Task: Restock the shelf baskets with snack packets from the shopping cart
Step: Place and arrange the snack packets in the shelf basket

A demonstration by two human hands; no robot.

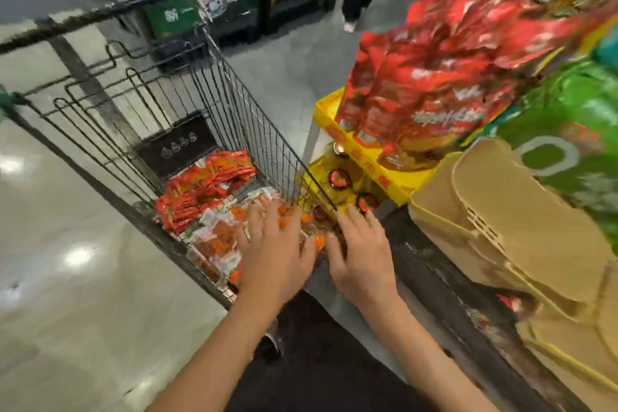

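Both hands reach into the shopping cart (214, 104): left hand (272, 244) spread over orange snack packets (214, 244) at its near corner, right hand (363, 254) fingers loosely together beside. Red packets (431, 77) fill the yellow tray (384, 174); beige baskets (501, 227) sit stacked at the shelf edge.

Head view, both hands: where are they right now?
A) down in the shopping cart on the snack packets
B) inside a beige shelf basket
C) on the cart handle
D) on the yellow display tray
A: the left hand and right hand reach down into the shopping cart, onto the snack packets at its bottom; the beige shelf baskets sit untouched to the right.
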